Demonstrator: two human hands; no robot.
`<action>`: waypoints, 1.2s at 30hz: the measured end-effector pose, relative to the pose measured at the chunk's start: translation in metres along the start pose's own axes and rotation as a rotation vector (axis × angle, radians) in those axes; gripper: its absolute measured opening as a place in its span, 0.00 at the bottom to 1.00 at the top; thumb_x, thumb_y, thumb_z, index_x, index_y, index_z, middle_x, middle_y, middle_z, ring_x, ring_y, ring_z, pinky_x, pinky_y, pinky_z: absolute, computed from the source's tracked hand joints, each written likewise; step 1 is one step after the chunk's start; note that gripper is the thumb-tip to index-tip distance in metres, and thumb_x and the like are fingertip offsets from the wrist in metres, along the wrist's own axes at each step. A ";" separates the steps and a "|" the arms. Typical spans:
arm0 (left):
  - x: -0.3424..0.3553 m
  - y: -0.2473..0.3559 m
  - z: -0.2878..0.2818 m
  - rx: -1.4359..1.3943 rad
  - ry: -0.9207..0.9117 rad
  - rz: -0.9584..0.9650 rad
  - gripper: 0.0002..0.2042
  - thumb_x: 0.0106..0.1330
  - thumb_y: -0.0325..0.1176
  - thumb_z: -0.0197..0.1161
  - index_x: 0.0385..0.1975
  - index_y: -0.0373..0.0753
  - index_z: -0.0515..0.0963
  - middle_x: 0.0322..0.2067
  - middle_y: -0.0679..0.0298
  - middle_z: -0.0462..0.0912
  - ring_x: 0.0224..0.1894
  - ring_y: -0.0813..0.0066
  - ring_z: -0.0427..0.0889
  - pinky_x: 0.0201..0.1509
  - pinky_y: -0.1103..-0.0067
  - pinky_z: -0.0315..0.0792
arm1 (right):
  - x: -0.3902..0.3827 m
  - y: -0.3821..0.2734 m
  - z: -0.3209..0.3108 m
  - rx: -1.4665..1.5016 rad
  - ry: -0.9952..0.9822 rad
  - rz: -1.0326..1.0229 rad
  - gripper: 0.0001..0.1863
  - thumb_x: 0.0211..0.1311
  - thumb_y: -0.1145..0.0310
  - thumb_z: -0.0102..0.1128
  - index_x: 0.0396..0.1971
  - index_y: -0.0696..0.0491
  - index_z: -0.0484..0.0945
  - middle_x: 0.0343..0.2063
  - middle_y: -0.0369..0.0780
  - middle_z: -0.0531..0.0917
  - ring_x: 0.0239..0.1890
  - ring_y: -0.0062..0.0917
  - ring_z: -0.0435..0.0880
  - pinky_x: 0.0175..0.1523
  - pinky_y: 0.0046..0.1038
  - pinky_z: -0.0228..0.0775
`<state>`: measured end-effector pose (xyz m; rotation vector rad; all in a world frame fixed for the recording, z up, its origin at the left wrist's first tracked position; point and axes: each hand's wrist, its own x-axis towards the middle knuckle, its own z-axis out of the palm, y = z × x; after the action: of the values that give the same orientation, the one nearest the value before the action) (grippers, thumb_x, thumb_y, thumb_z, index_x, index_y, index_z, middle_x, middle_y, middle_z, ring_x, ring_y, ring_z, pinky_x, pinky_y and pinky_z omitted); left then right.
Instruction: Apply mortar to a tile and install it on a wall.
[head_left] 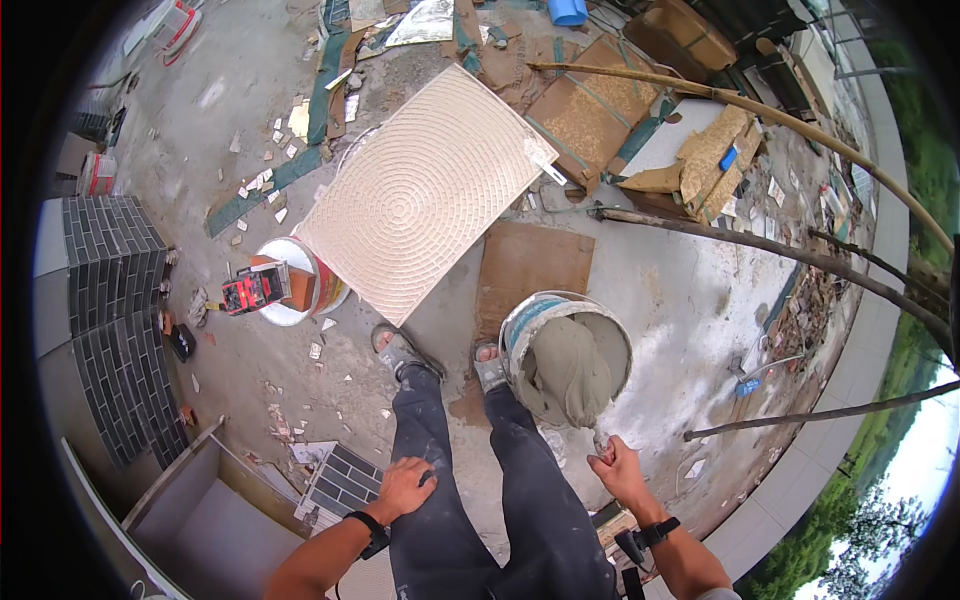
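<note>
My left hand [406, 485] lies open on my left thigh. My right hand [616, 465] is closed beside my right leg on a small grey, mortar-smeared piece, too unclear to name, just below a bucket [517, 330] heaped with grey mortar [570, 375]. Beyond my feet, a large tile [410, 180] faces up, coated in pale ridged adhesive in concentric rings. At its left corner, a red-and-black device [250, 292] and an orange block [298, 288] sit on a white bucket [285, 315]. A flattened cardboard [535, 260] lies behind the mortar bucket.
Long wooden poles [740, 240] cross the right side above rubble and cardboard boxes [700, 170]. Dark-tiled low walls [125, 360] stand at the left. Tile shards and strips litter the concrete floor [220, 130]. A pale tiled edge [790, 480] curves along the right, with greenery beyond.
</note>
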<state>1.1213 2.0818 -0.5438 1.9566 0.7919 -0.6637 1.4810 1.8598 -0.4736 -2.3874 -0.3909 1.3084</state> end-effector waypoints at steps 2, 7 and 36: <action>0.023 0.006 0.022 0.014 -0.123 -0.001 0.20 0.63 0.49 0.56 0.45 0.42 0.81 0.48 0.59 0.80 0.56 0.59 0.74 0.61 0.65 0.63 | -0.009 -0.038 -0.012 0.017 -0.024 -0.028 0.15 0.55 0.67 0.66 0.30 0.59 0.69 0.15 0.41 0.73 0.18 0.28 0.68 0.28 0.30 0.66; 0.038 -0.009 0.022 0.024 -0.324 0.068 0.23 0.65 0.53 0.52 0.51 0.44 0.78 0.52 0.59 0.79 0.60 0.60 0.71 0.64 0.66 0.62 | 0.032 -0.147 -0.009 0.057 0.066 -0.220 0.16 0.57 0.67 0.64 0.34 0.59 0.67 0.17 0.47 0.76 0.21 0.40 0.76 0.30 0.37 0.69; 0.056 -0.019 -0.025 -0.121 -0.076 0.078 0.10 0.60 0.38 0.60 0.35 0.40 0.81 0.38 0.58 0.84 0.44 0.55 0.80 0.49 0.66 0.73 | 0.120 0.083 -0.093 -1.112 -0.102 0.093 0.13 0.67 0.60 0.50 0.36 0.56 0.73 0.26 0.48 0.84 0.30 0.43 0.85 0.36 0.43 0.76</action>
<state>1.1467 2.1262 -0.5824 1.8325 0.6900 -0.6255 1.6271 1.8175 -0.5554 -3.2079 -1.3357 1.4770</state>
